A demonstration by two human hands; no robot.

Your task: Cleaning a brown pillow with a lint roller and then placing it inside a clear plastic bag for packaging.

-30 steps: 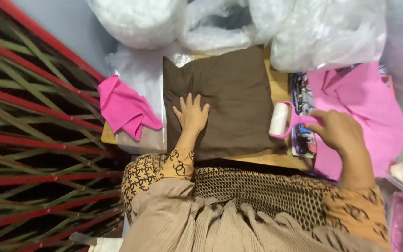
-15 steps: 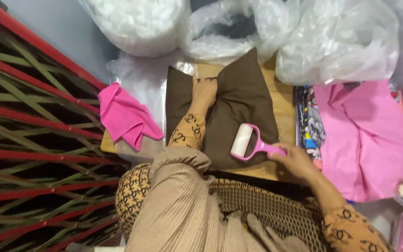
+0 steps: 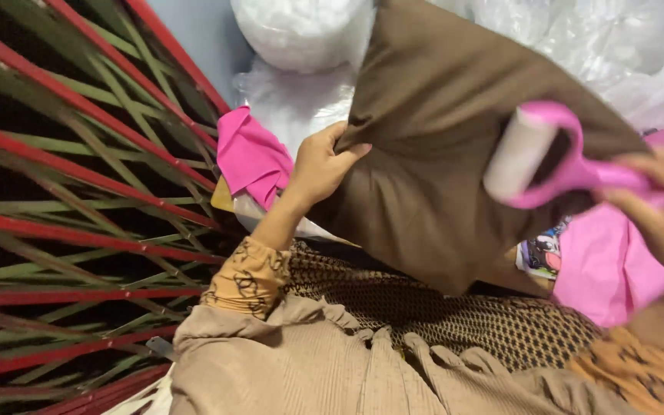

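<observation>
Brown cushion cover hung tilted, our left hand pinching its left edge; our right hand gripped the pink lint roller against its right side.

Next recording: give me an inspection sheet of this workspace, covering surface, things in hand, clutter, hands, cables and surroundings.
Surface: mostly hidden; only a small tan edge shows under the pink cloth.
Things in hand: brown cushion lifted and tilted; pink lint roller with white roll held against its face.
Clutter: folded pink cloth at left; pink fabric at right; printed colourful item partly covered.
Hands: left hand grips the cushion's left edge; right hand holds the roller's handle, blurred.
Cables: nothing seen.
Surroundings: clear plastic bags of white filling behind; red and green metal grille at left.
</observation>
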